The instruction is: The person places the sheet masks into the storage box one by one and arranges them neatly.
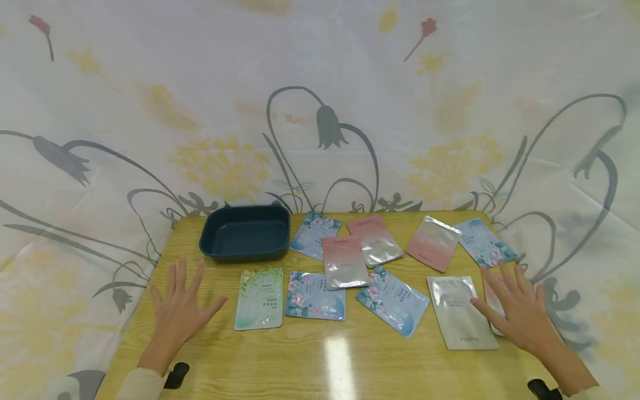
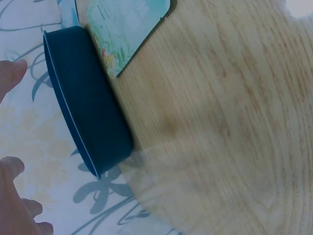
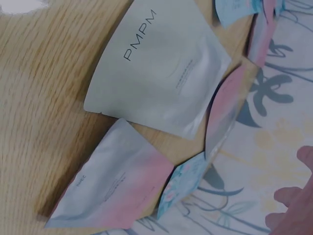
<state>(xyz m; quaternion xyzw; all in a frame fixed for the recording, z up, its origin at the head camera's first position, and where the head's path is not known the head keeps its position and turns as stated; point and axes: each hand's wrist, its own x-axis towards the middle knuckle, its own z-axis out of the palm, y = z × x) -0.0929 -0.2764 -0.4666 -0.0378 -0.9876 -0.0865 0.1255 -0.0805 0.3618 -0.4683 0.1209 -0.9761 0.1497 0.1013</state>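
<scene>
My left hand (image 1: 177,308) is held with fingers spread over the left side of the table, holding nothing. Nearest to it are a dark blue rectangular tub (image 1: 245,257) and a green-and-white sachet (image 1: 260,303), which looks like a sheet mask packet. In the left wrist view the tub's side wall (image 2: 93,103) shows beyond the fingertips (image 2: 13,167). My right hand (image 1: 522,314), fingers also spread and with nothing in it, overlaps a pink-and-silver sachet (image 1: 492,299) in the head view. Beside its thumb lies a pale silver sachet (image 1: 457,322) lettered PMPM.
Between the hands lie several blue floral sachets (image 1: 395,303) and pink-and-silver ones (image 1: 345,264), some overlapping. Another blue sachet (image 1: 482,241) is at the back right corner. A flower-printed cloth (image 1: 320,66) hangs behind the wooden table (image 1: 280,366).
</scene>
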